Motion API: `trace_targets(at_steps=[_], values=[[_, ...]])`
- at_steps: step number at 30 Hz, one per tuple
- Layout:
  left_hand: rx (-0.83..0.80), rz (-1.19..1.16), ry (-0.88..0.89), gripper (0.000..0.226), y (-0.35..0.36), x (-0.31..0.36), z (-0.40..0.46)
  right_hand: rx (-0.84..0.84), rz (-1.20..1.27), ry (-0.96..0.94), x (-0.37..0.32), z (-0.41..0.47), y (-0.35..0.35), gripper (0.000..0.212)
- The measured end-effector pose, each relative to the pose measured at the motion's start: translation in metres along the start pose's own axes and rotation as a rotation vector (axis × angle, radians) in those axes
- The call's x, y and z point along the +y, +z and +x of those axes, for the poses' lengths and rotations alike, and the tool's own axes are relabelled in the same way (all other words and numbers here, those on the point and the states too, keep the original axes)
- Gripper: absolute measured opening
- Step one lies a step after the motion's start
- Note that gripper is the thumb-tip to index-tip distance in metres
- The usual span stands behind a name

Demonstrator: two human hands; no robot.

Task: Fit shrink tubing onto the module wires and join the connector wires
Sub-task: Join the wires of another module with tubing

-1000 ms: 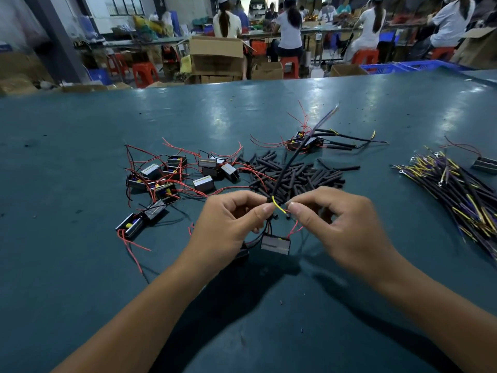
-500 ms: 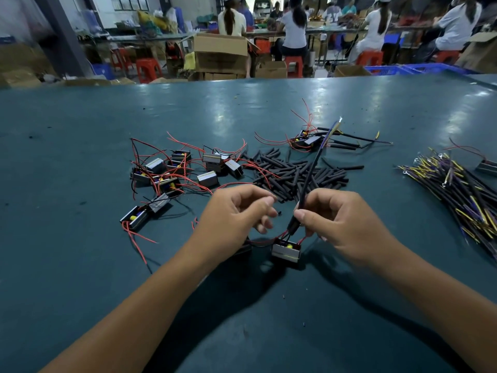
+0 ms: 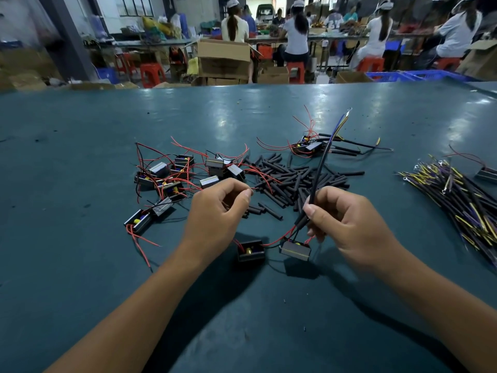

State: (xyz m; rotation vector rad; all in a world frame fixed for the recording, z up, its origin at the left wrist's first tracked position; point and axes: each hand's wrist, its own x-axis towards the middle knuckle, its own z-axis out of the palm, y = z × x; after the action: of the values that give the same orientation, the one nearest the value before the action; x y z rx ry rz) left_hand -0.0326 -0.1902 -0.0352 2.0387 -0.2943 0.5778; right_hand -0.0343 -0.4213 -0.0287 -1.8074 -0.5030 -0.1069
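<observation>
On the far left of the dark teal tabletop sits a messy cluster of small black box modules with thin red leads, all tangled together. Just right of that cluster, the left hand hovers with fingers curled in, thumb and forefinger pinching what looks like the tip of a thin red wire, though it's tiny so I can't be totally sure. Below and between the hands, two little black modules lie on the table: an open one with a yellow part inside and one with a pale striped face, linked by red wire. Behind them is a loose pile of short black shrink tubing pieces. The right hand grips a long black sleeved connector cable that runs down to the striped module and sticks up, yellow and blue strands fanning out at the top. Farther back sits another module with cables attached. At the far right lies a big bundle of black, yellow and purple connector wires.
</observation>
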Motion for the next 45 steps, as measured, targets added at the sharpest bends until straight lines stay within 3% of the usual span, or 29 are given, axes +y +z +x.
trace_targets(at_steps=[4,8,13,17,25,30,34,41,45], values=[[0.036,0.039,0.007,0.016,-0.002,-0.004,0.003,0.043,0.139,-0.019,-0.008,0.003,-0.005,0.010],[0.042,0.067,0.031,0.015,0.002,-0.010,0.004,0.138,0.235,-0.005,-0.015,0.009,-0.016,0.022],[0.055,0.019,0.027,0.018,0.008,-0.016,0.004,0.249,0.288,0.040,-0.022,0.038,-0.041,0.015],[0.174,0.010,0.051,0.048,0.007,-0.019,0.007,0.345,0.186,0.035,-0.022,0.097,-0.066,0.020],[0.117,0.021,0.048,0.048,0.011,-0.027,0.007,0.536,0.210,0.181,0.024,0.241,-0.098,0.022],[0.088,0.020,0.074,0.049,0.012,-0.029,0.006,0.523,-0.023,0.408,0.083,0.262,-0.108,0.026],[0.049,0.052,0.094,0.050,0.014,-0.031,0.006,0.557,-0.122,0.452,0.103,0.258,-0.115,0.027],[0.004,0.079,0.086,0.050,0.018,-0.035,0.005,0.522,0.220,0.387,0.063,0.273,-0.111,0.016],[0.036,0.075,0.068,0.041,0.015,-0.032,0.005,0.436,0.342,0.303,0.035,0.270,-0.102,0.022]])
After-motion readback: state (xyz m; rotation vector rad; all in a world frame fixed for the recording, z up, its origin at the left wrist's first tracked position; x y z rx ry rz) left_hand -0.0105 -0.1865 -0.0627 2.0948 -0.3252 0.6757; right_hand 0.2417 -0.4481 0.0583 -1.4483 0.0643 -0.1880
